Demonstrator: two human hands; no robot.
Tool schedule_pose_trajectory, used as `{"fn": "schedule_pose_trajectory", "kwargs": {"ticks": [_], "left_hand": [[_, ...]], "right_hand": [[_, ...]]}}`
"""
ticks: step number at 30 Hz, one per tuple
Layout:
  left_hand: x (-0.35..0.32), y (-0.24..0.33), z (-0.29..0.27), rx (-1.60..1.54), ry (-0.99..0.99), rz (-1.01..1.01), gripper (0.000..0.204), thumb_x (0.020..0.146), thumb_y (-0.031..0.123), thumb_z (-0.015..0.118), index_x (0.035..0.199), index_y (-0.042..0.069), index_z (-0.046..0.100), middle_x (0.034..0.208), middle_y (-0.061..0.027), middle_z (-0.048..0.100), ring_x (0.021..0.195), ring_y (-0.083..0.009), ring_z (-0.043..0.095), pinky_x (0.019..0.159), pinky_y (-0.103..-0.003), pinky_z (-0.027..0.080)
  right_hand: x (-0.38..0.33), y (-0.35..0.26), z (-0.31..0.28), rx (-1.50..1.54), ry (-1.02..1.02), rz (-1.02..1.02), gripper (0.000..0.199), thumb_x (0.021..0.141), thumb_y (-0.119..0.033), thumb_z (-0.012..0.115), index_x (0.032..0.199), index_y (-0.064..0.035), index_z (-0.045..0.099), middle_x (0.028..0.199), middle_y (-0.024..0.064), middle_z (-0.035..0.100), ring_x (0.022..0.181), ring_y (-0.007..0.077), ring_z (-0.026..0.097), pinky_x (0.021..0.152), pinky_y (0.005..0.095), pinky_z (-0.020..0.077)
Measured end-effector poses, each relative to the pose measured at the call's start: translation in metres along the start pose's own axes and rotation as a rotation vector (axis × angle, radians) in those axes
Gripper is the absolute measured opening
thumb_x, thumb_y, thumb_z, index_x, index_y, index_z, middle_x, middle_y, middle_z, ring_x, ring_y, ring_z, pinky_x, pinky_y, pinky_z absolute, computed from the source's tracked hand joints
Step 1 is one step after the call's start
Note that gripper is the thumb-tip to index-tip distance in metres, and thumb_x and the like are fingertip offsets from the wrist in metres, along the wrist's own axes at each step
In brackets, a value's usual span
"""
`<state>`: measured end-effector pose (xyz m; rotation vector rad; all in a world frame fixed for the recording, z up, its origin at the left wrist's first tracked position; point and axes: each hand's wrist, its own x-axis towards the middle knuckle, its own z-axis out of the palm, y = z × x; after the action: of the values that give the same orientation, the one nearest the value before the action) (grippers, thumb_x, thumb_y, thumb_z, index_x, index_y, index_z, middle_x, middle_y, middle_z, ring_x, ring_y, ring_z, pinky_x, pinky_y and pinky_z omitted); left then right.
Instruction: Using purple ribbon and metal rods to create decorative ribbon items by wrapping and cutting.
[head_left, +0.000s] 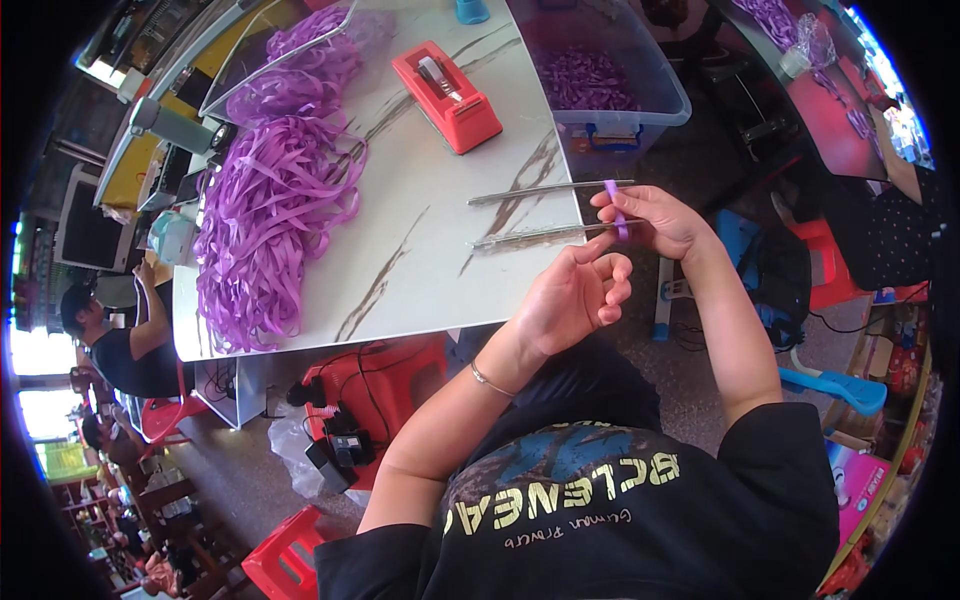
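Two thin metal rods (535, 191) stick out side by side over the table's right edge. A short strip of purple ribbon (617, 208) is wrapped across both rods near their right ends. My right hand (655, 220) pinches the ribbon between its fingers and thumb. Just below and to the left, my left hand (578, 300) is turned palm up with its fingers loosely curled and apart. One of its fingertips reaches the lower rod beside the ribbon. Whether that tip presses on the ribbon itself is hard to make out.
A large heap of purple ribbon (265, 230) covers the left side of the white marbled table (400, 270). A red tape dispenser (447, 95) stands farther back. Right of the table is a clear bin (640, 112) with purple pieces. Other people sit at far left and right.
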<state>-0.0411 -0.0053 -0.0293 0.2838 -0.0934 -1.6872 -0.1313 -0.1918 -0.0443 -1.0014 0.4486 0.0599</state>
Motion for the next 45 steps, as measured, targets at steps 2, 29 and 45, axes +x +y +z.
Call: {"fn": "schedule_pose_trajectory", "kwargs": {"ticks": [2,29,45], "left_hand": [[-0.001,0.001,-0.001,0.000,-0.017,-0.019,0.038,0.090,0.027,0.036,0.123,0.010,0.037,0.085,-0.0020,0.048,0.067,-0.0116,0.042,0.053,-0.021,0.035],[0.020,0.039,0.042,1.344,-0.149,0.333,0.021,0.083,0.006,0.061,0.103,0.000,0.059,0.087,-0.0019,0.062,0.076,-0.0061,0.058,0.066,-0.019,0.047],[-0.003,0.037,0.027,1.284,0.044,0.414,0.026,0.078,0.002,0.064,0.104,-0.001,0.059,0.089,-0.0052,0.063,0.077,-0.0080,0.059,0.066,-0.020,0.048]], "right_hand": [[-0.001,-0.005,0.008,-0.053,0.027,0.008,0.032,0.088,-0.027,0.056,0.107,-0.0016,0.057,0.088,0.0040,0.062,0.084,0.0149,0.059,0.079,0.0307,0.0476],[-0.095,-0.035,0.061,-0.253,-0.060,-0.203,0.054,0.086,-0.027,0.059,0.126,0.0035,0.039,0.083,0.0115,0.063,0.067,0.0107,0.059,0.063,0.0209,0.0470],[-0.088,-0.018,0.073,-1.040,0.426,-0.703,0.024,0.074,-0.006,0.069,0.097,-0.0005,0.063,0.077,0.0063,0.065,0.066,0.0067,0.058,0.061,0.0200,0.0455]]}}
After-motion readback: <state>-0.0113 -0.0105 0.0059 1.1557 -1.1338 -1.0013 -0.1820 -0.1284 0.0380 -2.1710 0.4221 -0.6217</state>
